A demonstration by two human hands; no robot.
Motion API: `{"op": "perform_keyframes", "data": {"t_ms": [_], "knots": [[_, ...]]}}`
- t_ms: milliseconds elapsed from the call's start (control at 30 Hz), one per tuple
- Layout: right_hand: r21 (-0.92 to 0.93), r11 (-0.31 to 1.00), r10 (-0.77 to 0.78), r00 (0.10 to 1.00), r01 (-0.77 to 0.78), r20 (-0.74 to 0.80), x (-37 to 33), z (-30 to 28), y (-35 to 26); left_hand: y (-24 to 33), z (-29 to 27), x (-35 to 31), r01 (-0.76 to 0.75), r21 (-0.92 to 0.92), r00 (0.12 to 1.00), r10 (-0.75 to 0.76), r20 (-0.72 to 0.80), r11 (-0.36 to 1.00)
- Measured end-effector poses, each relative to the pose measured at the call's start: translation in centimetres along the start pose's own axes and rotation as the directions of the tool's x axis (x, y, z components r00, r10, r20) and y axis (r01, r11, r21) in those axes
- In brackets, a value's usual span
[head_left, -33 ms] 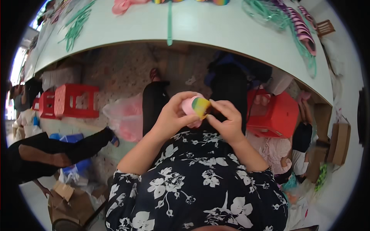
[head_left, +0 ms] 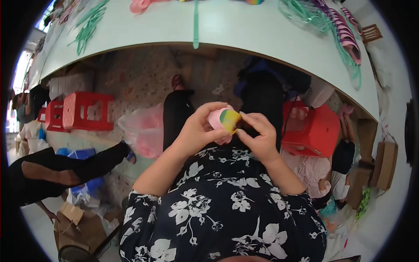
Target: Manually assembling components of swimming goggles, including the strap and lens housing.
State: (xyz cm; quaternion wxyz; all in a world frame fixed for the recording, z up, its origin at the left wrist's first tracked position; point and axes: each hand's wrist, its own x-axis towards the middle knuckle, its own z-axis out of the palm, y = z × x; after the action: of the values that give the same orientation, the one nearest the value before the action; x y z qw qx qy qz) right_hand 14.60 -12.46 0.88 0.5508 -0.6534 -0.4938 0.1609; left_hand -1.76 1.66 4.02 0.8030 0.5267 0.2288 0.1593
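Note:
Above my lap, my left hand point(head_left: 201, 126) is closed around a curved pink piece point(head_left: 215, 118). A smooth band shading from green to yellow point(head_left: 230, 120) covers its right side; what kind of article this is I cannot tell. The thumb and forefinger of my right hand point(head_left: 258, 132) pinch the right edge of the same coloured band. A darker spot shows at that edge, partly hidden by my fingertips. Both hands are close together, in front of the table's near edge.
A white table point(head_left: 148, 26) spans the front, with green straps point(head_left: 89, 30), a hanging green strip point(head_left: 196, 26) and pink-and-purple pieces point(head_left: 347, 37). Red stools point(head_left: 89, 111) stand at left, another red stool point(head_left: 312, 133) at right. A plastic bag point(head_left: 146, 131) lies beside my leg. Other people sit nearby.
The whole view has shifted very slightly. My hands keep the same hold on the pink piece and its coloured band.

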Motion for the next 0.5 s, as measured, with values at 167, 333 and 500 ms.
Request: {"op": "perform_keyframes", "data": {"t_ms": [167,333,500], "knots": [[-0.011,1.000,-0.022,0.995,0.023,0.100,-0.1,0.0,0.5,0.5,-1.9,0.8,-0.181,0.531,0.984,0.149,0.102,0.828],[0.059,0.994,0.087,0.993,-0.091,0.075,0.1,0.4,-0.2,-0.1,-2.2,1.1,-0.165,0.481,0.986,0.131,0.105,0.861],[0.085,0.990,0.110,0.991,-0.116,0.071,0.4,0.2,-0.2,-0.5,-2.6,1.5,-0.284,0.530,0.958,0.221,0.180,0.799]]}}
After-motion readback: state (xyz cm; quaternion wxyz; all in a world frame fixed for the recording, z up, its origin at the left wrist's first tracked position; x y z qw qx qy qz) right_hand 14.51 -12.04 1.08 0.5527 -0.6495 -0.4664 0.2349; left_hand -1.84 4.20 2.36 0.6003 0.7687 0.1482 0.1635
